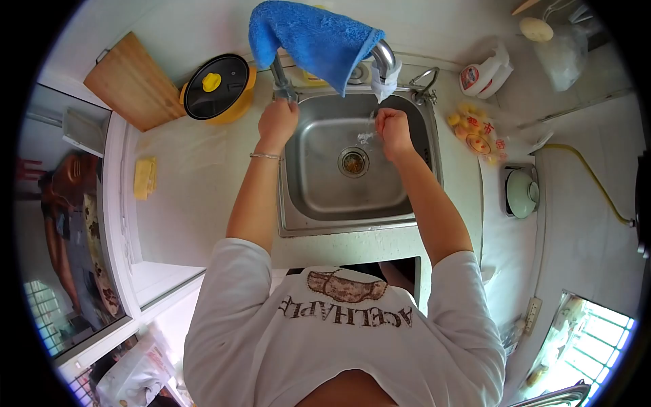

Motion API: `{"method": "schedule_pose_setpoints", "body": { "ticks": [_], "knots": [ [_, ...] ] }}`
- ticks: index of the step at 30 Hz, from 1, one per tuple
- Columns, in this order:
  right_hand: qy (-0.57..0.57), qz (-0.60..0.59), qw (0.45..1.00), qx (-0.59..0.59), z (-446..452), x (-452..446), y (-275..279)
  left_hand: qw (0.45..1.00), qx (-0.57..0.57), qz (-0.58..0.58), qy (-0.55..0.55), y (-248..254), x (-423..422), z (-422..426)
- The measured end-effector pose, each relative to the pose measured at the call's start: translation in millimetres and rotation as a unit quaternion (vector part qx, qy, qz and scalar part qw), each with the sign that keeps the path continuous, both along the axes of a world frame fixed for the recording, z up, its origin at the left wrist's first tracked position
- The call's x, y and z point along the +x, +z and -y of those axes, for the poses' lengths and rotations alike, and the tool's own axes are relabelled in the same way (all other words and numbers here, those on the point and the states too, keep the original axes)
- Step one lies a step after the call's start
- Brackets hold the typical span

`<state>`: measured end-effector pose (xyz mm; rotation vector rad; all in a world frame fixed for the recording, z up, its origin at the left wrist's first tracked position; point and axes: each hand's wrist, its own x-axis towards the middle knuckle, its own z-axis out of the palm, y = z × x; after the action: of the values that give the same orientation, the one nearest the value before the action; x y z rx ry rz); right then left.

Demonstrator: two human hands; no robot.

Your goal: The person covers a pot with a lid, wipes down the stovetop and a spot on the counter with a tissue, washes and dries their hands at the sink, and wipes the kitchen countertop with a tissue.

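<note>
My left hand (pixel 278 123) is closed at the base of the metal faucet (pixel 384 60), around what looks like its handle, which the fingers mostly hide. Over the right part of the sink (pixel 319 203), my right hand (pixel 395 132) is curled beside a thin stream of water (pixel 367 138). Whether those fingers hold anything is hidden. A blue towel (pixel 315 37) drapes over the faucet's neck, and white material (pixel 385 83) wraps its spout. Below the stream lies the drain strainer (pixel 353 162), with some brownish bits in it.
A yellow pot with a black lid (pixel 218 87) and a cutting board (pixel 139 81) stand back left. A folded yellow cloth (pixel 144 178) lies on the left counter. At right are a white bottle (pixel 486 72), a bag of yellow round items (pixel 478 129) and a pale green bowl (pixel 521 193).
</note>
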<state>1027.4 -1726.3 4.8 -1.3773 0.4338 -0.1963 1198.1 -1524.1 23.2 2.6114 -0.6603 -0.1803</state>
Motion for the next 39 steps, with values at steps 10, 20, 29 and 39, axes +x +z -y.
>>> {"method": "schedule_pose_setpoints", "body": {
  "ticks": [10, 20, 29, 39],
  "knots": [
    [0.122, -0.351, 0.747, -0.551, -31.3, -74.8, -62.7, 0.968, 0.011, -0.052, -0.246, -70.1, -103.2, -9.8],
    [0.224, -0.268, 0.708, -0.614, -88.3, -105.6, -49.8, 0.927, -0.045, 0.044, -0.370, -123.5, -149.7, -16.6],
    [0.118, -0.110, 0.775, -0.611, -115.7, -40.3, 55.8, 0.972, -0.114, -0.124, -0.165, 16.3, -126.5, 0.6],
    [0.193, 0.068, 0.763, -0.614, -95.0, -83.5, -0.4, 0.929, -0.219, -0.008, -0.297, -67.8, -140.6, -23.6]
  ]
}}
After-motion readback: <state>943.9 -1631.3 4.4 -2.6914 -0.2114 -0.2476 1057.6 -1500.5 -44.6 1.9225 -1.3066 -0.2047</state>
